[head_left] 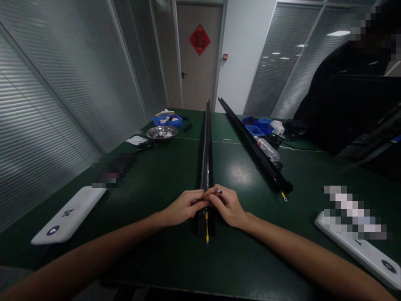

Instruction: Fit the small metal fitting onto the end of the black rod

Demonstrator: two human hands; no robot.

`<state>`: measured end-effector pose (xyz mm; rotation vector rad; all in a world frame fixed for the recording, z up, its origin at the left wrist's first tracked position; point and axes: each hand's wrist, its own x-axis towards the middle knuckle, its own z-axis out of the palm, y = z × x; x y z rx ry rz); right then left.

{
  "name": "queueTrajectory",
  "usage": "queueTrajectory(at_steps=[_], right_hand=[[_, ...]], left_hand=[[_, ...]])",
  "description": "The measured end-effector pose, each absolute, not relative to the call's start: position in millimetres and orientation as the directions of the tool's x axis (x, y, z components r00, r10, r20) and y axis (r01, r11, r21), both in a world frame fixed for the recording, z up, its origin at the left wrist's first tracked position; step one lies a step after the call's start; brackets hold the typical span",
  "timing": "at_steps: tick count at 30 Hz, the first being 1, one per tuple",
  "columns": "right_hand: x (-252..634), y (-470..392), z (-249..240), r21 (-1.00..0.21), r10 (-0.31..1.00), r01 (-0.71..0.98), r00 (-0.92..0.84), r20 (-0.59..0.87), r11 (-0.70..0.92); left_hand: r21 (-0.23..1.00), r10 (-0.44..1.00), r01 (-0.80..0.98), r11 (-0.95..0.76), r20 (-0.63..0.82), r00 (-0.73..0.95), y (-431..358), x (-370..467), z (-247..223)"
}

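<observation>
A long black channel-shaped bar [206, 159] lies lengthwise on the green table [175, 171]. Over its near end my left hand [183, 207] and my right hand [227, 205] meet, fingertips pressed together. My left fingers are closed, with the thumb toward the right hand. The right hand is bent in a pinch, and a small shiny metal piece [219, 191] shows at its fingers; whether it is worn or held I cannot tell. What lies between the fingertips is hidden. Below them, a yellow wire [207, 228] with a ring terminal sticks out over the bar's near end.
A second black bar [250, 142] lies slanted at right, with a yellow-sleeved terminal [283, 196]. A plastic bottle [267, 149] and blue bins [261, 125] stand beyond it. Farther left are a metal bowl [162, 133] and a blue tray [167, 121]. White devices [70, 215] flank me; a person stands right.
</observation>
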<state>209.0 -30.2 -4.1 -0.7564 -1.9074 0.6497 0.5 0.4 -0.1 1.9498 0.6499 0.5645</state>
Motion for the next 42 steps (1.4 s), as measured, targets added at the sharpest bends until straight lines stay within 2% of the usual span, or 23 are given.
queueTrajectory(at_steps=[3,5,14,28,42], right_hand=[[211,-35,-5,-0.823,0.831,0.186,-0.282,0.479,0.537],[211,-39,-5,-0.849,0.849,0.159,-0.271,0.454,0.504],[215,-62,-9,-0.917,0.914,0.12,-0.205,0.351,0.38],[217,-65,-5,-0.816,0.857,0.264,-0.203,0.474,0.514],[218,-64,-1,-0.787,0.827,0.259,-0.24,0.508,0.559]], left_hand=[[0.947,0.674,0.19,-0.257,0.035,0.738,2,0,-3],[0.959,0.669,0.185,-0.216,0.007,0.743,3,0,-4],[0.941,0.632,0.185,-0.285,0.039,0.774,2,2,-1],[0.904,0.597,0.183,-0.385,0.093,0.797,4,4,1],[0.896,0.602,0.214,-0.39,0.073,0.795,2,2,2]])
